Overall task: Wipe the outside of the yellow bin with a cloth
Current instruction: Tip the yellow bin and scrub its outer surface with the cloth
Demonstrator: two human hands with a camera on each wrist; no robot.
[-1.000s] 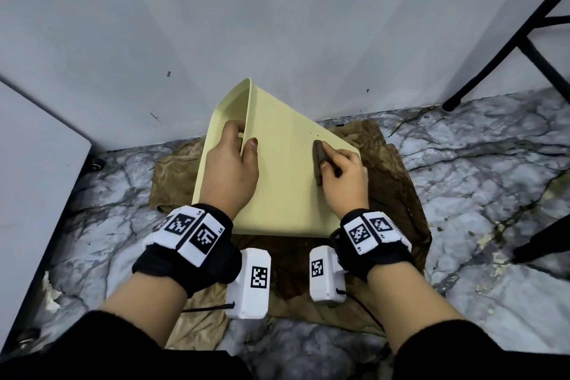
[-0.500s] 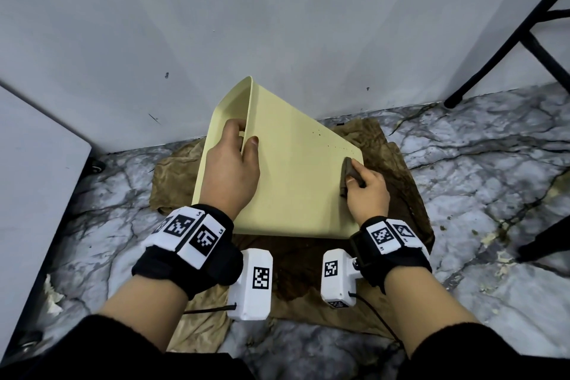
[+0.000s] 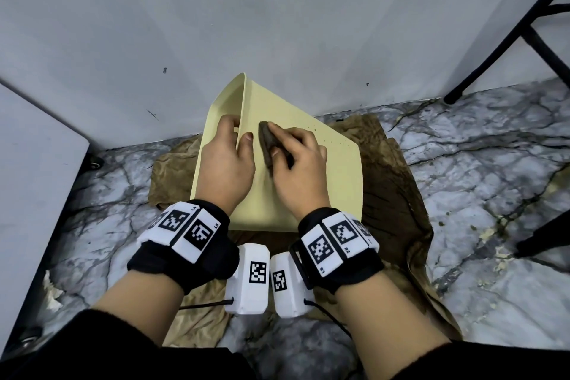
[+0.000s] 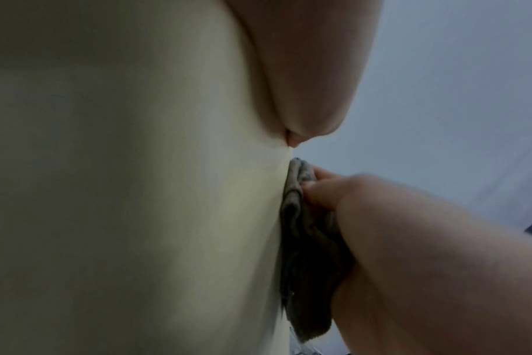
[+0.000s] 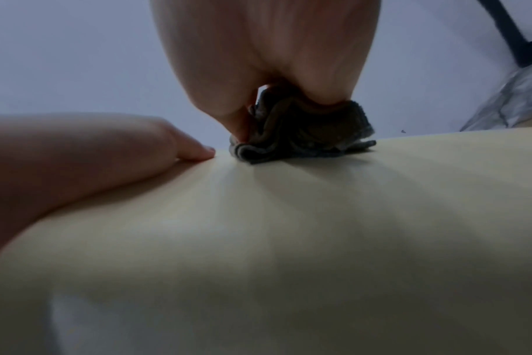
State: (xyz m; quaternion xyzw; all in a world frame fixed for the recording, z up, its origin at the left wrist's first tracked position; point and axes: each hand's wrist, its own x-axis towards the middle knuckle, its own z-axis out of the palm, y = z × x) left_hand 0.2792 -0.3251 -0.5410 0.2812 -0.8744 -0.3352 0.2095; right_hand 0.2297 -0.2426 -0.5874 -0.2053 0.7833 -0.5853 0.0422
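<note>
The pale yellow bin (image 3: 333, 182) lies tipped on its side on the floor, its mouth facing left and one broad outer wall facing up. My left hand (image 3: 226, 160) grips the bin's rim, fingers hooked inside and thumb on the outer wall. My right hand (image 3: 296, 160) holds a crumpled dark grey cloth (image 3: 267, 142) and presses it on the upper wall, close to the left thumb. In the left wrist view the cloth (image 4: 307, 252) is bunched flat against the bin wall (image 4: 137, 192). In the right wrist view the cloth (image 5: 304, 139) sits folded under my fingers on the bin wall (image 5: 289, 240).
A brown crumpled sheet (image 3: 391, 194) lies under the bin on the grey marbled floor (image 3: 493, 163). A white wall (image 3: 277, 25) stands just behind. A white panel (image 3: 34, 179) is at the left. Black furniture legs (image 3: 505, 43) rise at the right.
My right hand has slid the cloth from the bin's right edge leftward and up the wall, ending beside the left thumb. The left hand has kept its grip on the rim.
</note>
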